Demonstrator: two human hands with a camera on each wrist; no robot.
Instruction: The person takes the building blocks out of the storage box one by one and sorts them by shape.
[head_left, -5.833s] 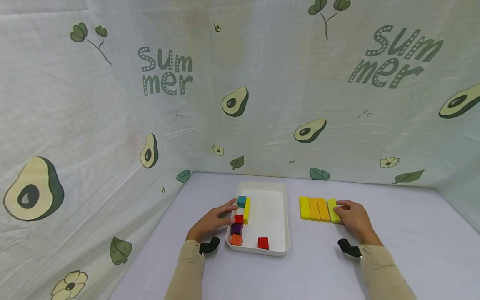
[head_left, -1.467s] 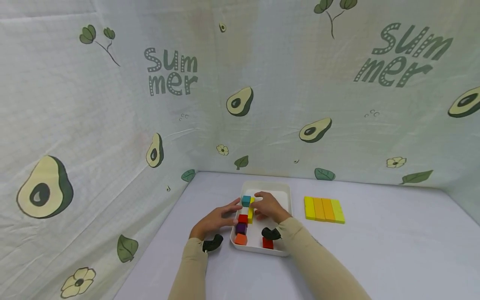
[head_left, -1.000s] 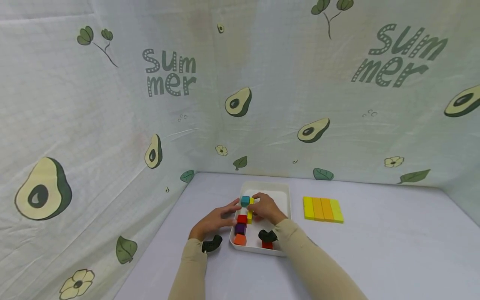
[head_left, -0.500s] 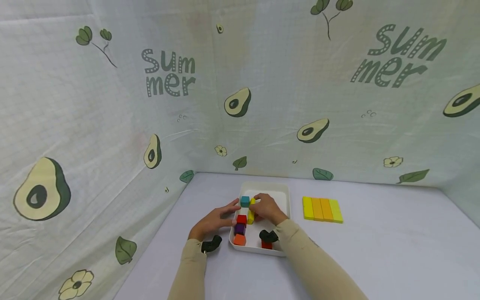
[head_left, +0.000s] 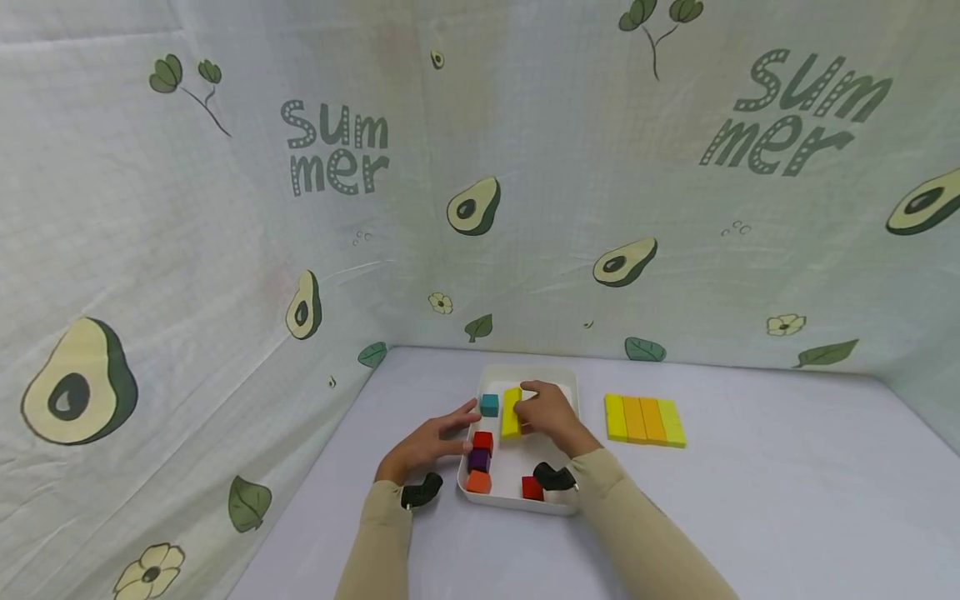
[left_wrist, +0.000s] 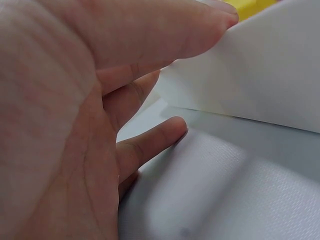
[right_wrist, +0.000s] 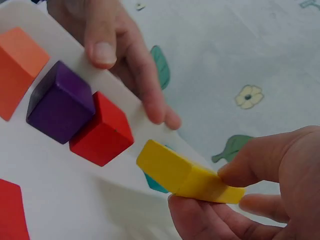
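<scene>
My right hand [head_left: 553, 415] pinches a long yellow block [head_left: 511, 412] between thumb and fingers. In the right wrist view the yellow block [right_wrist: 192, 172] is tilted, raised over the floor of the white tray [head_left: 517, 460]. Fingers of my left hand [head_left: 423, 442] rest at the tray's left side, the thumb on the rim and the other fingers outside the wall [left_wrist: 250, 75]. Along that side inside lie a teal cube [head_left: 490, 405], a red cube [head_left: 483, 442], a purple cube [head_left: 479, 461] and an orange cube [head_left: 478, 482]. A gap separates the teal cube from the red one.
Another red cube [head_left: 532, 487] sits near the tray's front edge, partly behind the right wrist camera [head_left: 553, 477]. To the right of the tray, several yellow and orange blocks [head_left: 645, 419] lie side by side on the table. A printed cloth [head_left: 540, 208] hangs behind.
My right hand has left the row of blocks, gone into the tray, gripped the yellow block beside the cubes, and lifted it slightly rightward. The left hand has stayed at the rim.
</scene>
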